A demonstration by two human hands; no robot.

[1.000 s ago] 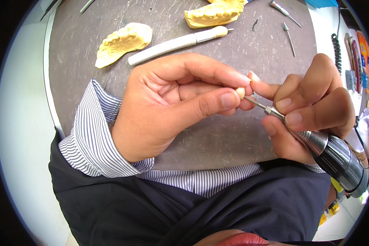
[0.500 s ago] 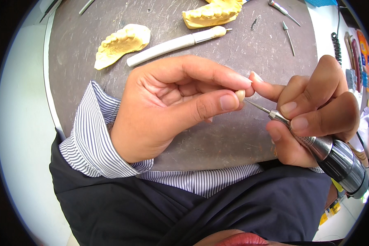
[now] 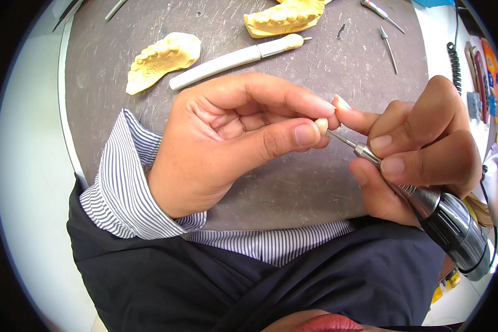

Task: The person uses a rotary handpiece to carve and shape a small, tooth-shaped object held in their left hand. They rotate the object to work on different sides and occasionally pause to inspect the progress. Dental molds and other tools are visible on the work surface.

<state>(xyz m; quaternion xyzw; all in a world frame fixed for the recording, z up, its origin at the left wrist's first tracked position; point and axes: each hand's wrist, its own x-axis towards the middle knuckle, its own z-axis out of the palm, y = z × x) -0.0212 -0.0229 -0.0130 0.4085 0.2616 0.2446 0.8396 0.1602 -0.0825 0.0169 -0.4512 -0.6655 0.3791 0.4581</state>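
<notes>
Between thumb and forefinger, my left hand pinches a small cream-coloured dental crown. My right hand is closed round a black and silver rotary handpiece, holding it like a pen. A thin metal bur sticks out of the handpiece's nose and points up and left. Its tip meets the lower right side of the crown; whether it presses on the surface or sits just inside cannot be made out. One outstretched right finger rests against the left fingertips.
Beyond my left hand lie a yellow plaster tooth model, a white-handled tool and a second plaster model. A grey-tipped bur and a small metal tool lie at the far right. A coiled black cord hangs beside the brown tabletop.
My right hand has brought the handpiece slightly left, so the bur, which was just short of the crown, now reaches it. My left hand has barely moved.
</notes>
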